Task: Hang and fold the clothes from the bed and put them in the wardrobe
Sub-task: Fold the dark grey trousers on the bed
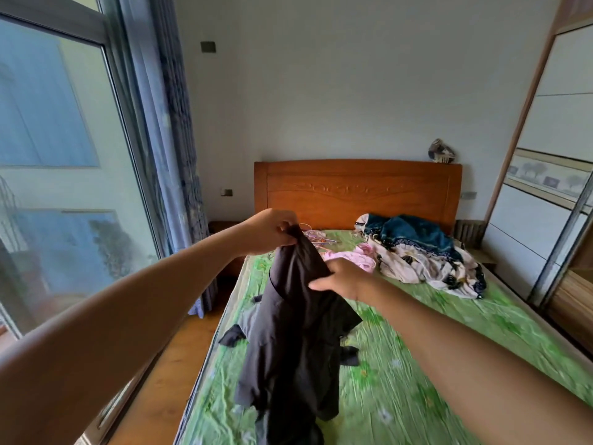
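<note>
The job looks barely begun: the left hand (272, 231) pinches the top of a dark floppy cloth garment (288, 332) and the right hand (343, 279) grips its side above the green flowery bed (449, 332), where pink clothes (362, 260) and a blue-and-cream heap (417, 252) wait.

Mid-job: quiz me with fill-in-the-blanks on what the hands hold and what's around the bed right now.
1. The left hand and right hand both hold a garment coloured ____.
2. The bed sheet is ____.
3. The wardrobe stands to the person's ____.
Missing words: black; green; right.
</note>
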Motion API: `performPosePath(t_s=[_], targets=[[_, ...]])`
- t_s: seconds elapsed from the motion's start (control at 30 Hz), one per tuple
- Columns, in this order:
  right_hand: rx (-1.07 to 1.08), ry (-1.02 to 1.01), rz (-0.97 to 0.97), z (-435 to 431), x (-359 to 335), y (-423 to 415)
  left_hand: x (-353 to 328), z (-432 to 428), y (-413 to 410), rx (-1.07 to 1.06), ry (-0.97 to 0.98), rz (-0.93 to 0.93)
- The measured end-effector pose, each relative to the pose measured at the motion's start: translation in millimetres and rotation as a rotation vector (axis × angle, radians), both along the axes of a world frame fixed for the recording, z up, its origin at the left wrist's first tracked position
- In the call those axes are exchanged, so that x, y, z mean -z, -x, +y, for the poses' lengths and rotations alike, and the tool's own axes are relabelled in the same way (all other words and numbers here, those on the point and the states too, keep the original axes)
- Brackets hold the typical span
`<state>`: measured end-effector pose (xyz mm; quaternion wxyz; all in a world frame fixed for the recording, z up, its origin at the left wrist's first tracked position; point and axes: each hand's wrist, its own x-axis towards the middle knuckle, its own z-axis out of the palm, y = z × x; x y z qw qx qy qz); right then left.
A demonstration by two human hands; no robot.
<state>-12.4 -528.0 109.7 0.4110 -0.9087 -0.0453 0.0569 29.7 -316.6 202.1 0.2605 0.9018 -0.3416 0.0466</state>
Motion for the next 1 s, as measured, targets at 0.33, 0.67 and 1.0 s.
performPosePath(t_s=[0.33, 0.67, 1.0], targets=[[0.022, 0.144, 0.023, 11.2, 45.4, 2.6, -18.4, 41.2, -5.9, -0.091, 0.004, -0.186], [0.03, 0.227, -0.382, 19.5, 32.8, 17.0, -37.0, 86.8, 0.3, -0.12, -0.326, -0.335], [0.024, 0.385, -0.114, -17.0, 37.0, 47.5, -25.1, 95.8, -13.3, -0.108, -0.2, -0.336]])
